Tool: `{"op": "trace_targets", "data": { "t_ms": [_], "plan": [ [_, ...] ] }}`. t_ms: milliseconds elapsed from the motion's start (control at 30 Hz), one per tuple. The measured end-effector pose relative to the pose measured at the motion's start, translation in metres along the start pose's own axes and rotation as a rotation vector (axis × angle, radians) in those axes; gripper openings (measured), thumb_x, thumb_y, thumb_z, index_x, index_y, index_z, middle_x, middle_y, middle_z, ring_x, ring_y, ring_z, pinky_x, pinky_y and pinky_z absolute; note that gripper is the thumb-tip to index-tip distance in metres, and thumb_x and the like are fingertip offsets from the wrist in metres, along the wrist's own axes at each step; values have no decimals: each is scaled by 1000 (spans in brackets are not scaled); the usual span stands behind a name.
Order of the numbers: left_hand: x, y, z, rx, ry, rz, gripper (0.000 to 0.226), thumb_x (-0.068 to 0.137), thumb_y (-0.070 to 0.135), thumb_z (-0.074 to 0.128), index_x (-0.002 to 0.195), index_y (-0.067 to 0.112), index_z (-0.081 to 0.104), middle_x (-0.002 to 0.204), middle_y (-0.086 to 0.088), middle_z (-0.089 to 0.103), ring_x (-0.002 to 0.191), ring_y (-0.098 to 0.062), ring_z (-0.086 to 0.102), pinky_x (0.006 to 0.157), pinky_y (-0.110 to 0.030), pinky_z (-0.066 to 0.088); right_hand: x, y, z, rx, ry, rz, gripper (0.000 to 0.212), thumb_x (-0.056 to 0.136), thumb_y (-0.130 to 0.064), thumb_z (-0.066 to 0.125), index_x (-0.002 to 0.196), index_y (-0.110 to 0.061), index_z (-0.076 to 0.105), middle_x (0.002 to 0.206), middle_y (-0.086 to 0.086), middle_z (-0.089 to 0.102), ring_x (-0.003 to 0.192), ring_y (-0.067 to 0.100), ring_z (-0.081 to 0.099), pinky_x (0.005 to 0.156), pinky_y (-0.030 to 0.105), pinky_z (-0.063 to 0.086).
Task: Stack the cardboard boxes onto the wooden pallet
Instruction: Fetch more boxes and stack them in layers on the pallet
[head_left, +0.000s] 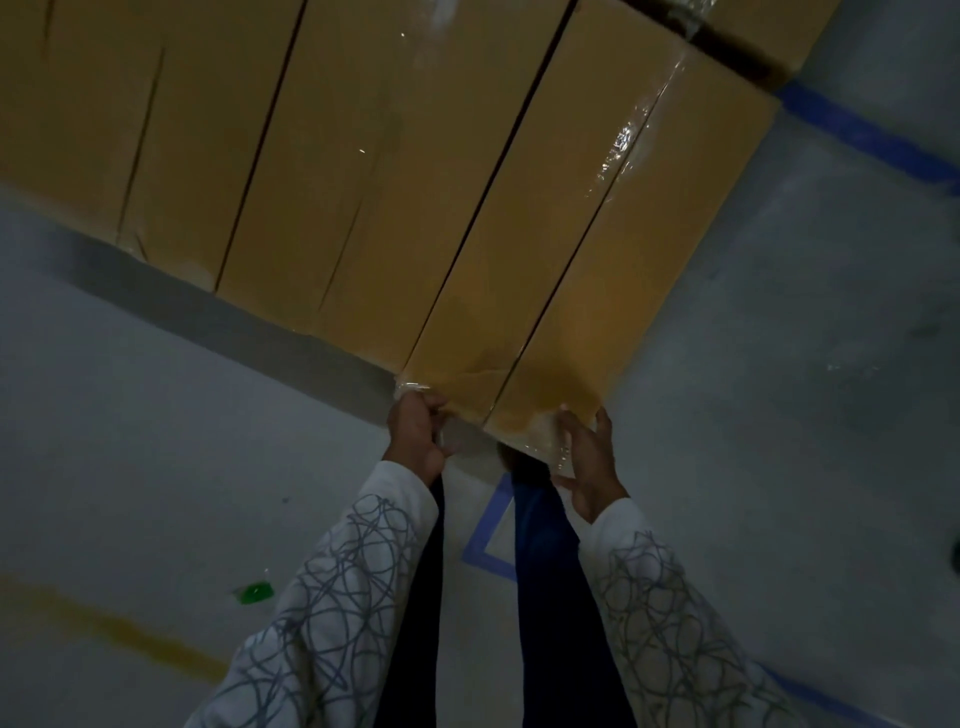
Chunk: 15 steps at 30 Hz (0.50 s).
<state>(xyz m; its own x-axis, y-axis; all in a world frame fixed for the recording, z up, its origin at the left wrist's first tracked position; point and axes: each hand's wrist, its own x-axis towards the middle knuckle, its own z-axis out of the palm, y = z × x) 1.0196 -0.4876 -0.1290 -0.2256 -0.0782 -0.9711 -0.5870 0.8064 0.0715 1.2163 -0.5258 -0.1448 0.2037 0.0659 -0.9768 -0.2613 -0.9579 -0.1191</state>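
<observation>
A long cardboard box (519, 270) lies at the right end of a row of other boxes (322, 156), its left side tight against the next one with only a dark slit between them. Shiny clear tape (623, 140) runs along its top seam. The left hand (415, 436) has its fingers curled round the box's near left corner and grips it. The right hand (589, 462) lies against the near right corner with fingers stretched and spread, pressing rather than clutching. What the boxes stand on is hidden beneath them. Beyond the far end of the held box sits one more box (763, 26), parted from it by a dark gap. The held box's right side is free, with bare grey floor (779, 364) beside it, crossed farther off by a blue tape line (862, 132). The near ends of the row form one straight edge, with a band of shadow under it, and open floor spreads to the left of the person. On that floor lie a faded yellow stripe (114, 631) and a small green scrap (253, 592), both well apart from the boxes. Straight below the hands are the person's dark trouser legs (545, 597), close to the box's end, with a corner of blue tape (488, 535) on the floor between them. White patterned sleeves (337, 597) cover both arms.
</observation>
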Motion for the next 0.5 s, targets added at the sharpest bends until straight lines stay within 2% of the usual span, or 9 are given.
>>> {"op": "trace_targets", "data": {
  "t_ms": [100,167,267,367,500],
  "plan": [
    [-2,7,5,3,-12,-2,14,89,10,51,95,16,62,102,-5,60,73,-17,52,84,-49,49,-2,-8,0,32,17,-2,57,99,-44,67,149,-44,40,140,-5,56,124,25,54,106,56,47],
    [-3,10,5,-23,-22,-19,22,88,5,51,104,16,60,103,-4,59,75,-18,52,79,-51,50,-4,-9,2,46,28,1,55,99,-43,66,149,-43,41,140,-4,56,122,23,53,108,55,47],
    [-2,12,3,-25,-34,-40,17,89,7,50,100,15,60,104,-5,59,81,-19,54,81,-55,49,-7,-11,4,65,26,-16,56,100,-41,66,150,-42,41,141,-4,55,121,22,53,108,53,47],
    [1,10,-2,-9,-60,-27,19,87,8,52,101,15,64,108,-7,62,97,-24,57,80,-54,52,-7,-10,6,83,23,-12,59,99,-41,67,151,-43,39,143,-5,55,123,22,52,107,52,47],
    [8,3,-8,29,-95,29,22,88,4,48,100,17,61,97,-5,63,88,-21,58,90,-59,48,-5,-8,7,93,24,-23,55,99,-40,67,148,-45,42,141,-7,57,126,22,54,98,46,50]
  ]
}}
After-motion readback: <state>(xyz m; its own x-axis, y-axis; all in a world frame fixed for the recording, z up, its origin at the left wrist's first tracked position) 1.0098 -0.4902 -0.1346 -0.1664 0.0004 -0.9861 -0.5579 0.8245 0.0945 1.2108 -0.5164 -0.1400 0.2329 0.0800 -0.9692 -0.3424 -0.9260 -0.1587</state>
